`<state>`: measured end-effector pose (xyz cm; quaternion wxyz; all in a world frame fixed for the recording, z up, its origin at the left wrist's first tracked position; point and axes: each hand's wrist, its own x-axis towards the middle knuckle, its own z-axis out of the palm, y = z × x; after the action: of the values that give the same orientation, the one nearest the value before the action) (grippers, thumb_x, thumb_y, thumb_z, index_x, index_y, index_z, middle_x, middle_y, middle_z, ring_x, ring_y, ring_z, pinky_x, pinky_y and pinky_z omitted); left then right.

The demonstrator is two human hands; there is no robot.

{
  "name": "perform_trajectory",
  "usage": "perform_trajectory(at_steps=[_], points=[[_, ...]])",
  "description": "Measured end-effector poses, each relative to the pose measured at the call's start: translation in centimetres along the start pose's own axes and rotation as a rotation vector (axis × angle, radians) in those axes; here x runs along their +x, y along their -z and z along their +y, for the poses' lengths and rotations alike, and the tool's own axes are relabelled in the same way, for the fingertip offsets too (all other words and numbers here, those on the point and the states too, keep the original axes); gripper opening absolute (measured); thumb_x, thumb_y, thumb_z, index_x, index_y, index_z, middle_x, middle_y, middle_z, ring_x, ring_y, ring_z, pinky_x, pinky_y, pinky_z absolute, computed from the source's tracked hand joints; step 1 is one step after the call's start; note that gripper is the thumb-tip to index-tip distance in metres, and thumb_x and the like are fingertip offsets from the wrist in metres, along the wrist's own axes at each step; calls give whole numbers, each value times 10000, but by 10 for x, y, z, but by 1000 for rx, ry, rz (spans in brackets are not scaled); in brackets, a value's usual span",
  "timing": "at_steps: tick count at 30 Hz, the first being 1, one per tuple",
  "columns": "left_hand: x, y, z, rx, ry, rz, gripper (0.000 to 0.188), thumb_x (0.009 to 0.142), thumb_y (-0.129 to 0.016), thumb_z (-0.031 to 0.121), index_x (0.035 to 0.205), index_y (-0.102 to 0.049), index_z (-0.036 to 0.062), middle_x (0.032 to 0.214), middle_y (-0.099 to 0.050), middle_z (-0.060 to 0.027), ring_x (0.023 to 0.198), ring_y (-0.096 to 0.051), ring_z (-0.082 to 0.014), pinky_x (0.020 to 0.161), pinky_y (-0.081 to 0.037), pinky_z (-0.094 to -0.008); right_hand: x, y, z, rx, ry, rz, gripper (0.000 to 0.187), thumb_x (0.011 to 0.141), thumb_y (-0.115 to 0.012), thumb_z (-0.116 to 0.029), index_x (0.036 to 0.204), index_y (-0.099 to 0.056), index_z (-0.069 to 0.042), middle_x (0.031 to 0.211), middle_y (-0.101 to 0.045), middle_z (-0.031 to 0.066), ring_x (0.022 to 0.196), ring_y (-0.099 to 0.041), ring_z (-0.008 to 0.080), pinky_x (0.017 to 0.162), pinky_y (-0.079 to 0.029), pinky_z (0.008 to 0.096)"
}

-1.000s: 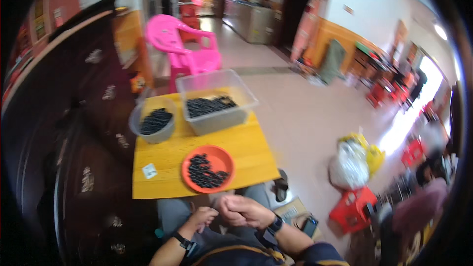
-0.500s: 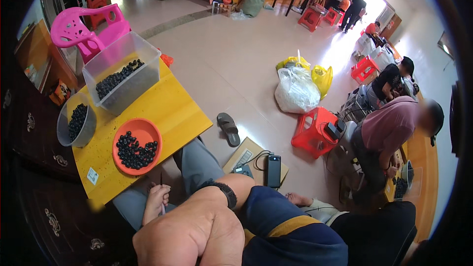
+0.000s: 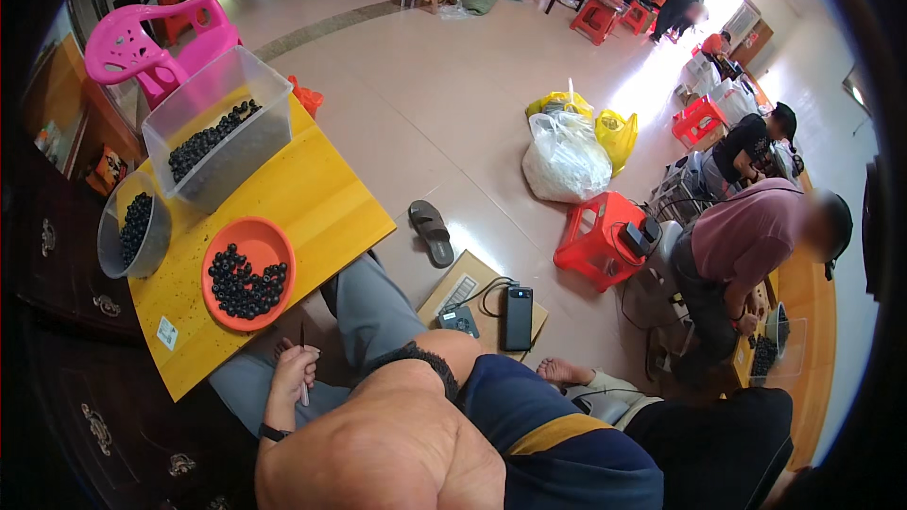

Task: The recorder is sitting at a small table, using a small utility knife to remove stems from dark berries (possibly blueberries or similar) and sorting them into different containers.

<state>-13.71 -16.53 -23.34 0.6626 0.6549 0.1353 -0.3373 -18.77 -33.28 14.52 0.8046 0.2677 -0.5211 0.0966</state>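
Observation:
My left hand [image 3: 295, 373], with a dark band round its wrist, is closed round a slender tool [image 3: 304, 395]; a dark thin end sticks up and a pale end shows below, its kind unclear. It is above my grey trousers [image 3: 364, 307], near the front edge of the yellow table [image 3: 326, 217]. On that table an orange bowl [image 3: 272, 238] holds small round black pieces [image 3: 248, 288], which I cannot identify. A large bare arm [image 3: 378, 434] with black lacy trim fills the lower middle; it seems to be my right arm. My right hand does not show.
A clear bin [image 3: 241, 156] and a clear round tub [image 3: 151, 250] hold more black pieces. A pink chair [image 3: 203, 47] stands behind. A sandal [image 3: 432, 231], a power bank [image 3: 517, 319] on cardboard and a red stool [image 3: 600, 250] are on the floor. People sit at right.
The whole view has shifted a little, so the table and its containers appear further left. The large bare arm covers more of the lower middle. More of my left wrist, with its band, shows.

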Motion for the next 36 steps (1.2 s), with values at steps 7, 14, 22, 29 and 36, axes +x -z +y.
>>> perform_trajectory(at_steps=[7,14,22,29,36], points=[[4,-4,6,9,42,2,98,870,-588,139,929,-599,62,581,-459,37,431,-417,-77,398,-361,-245,16,19,-33,-91,-40,-158,341,1013,-495,-208,1073,-633,98,962,-681,155,821,-677,236,692,-533,298],[9,-6,6,-20,49,-27,86,874,-596,149,889,-606,64,571,-455,38,429,-427,-85,398,-363,-241,-10,23,-77,-388,-576,8,279,957,-594,-236,918,-642,37,718,-580,65,611,-544,148,546,-412,252],[17,6,-15,-20,19,-49,78,839,-624,128,846,-661,60,711,-630,-23,455,-477,-86,415,-376,-214,-147,105,-148,-628,-1131,898,333,978,-541,-376,865,-574,-64,587,-426,-49,475,-363,33,427,-285,189],[-3,-6,6,-35,12,24,187,917,-573,241,812,-619,94,581,-500,21,420,-457,-93,370,-379,-234,-243,120,-168,-617,-1248,1276,307,1000,-505,-373,806,-528,-137,610,-424,-75,468,-334,24,398,-249,181],[11,3,-15,-98,-32,2,139,908,-557,198,867,-606,75,582,-496,23,420,-447,-80,371,-368,-229,-100,75,-137,-768,-1026,818,296,972,-580,-353,820,-533,-103,656,-508,-39,503,-449,58,507,-373,215]])
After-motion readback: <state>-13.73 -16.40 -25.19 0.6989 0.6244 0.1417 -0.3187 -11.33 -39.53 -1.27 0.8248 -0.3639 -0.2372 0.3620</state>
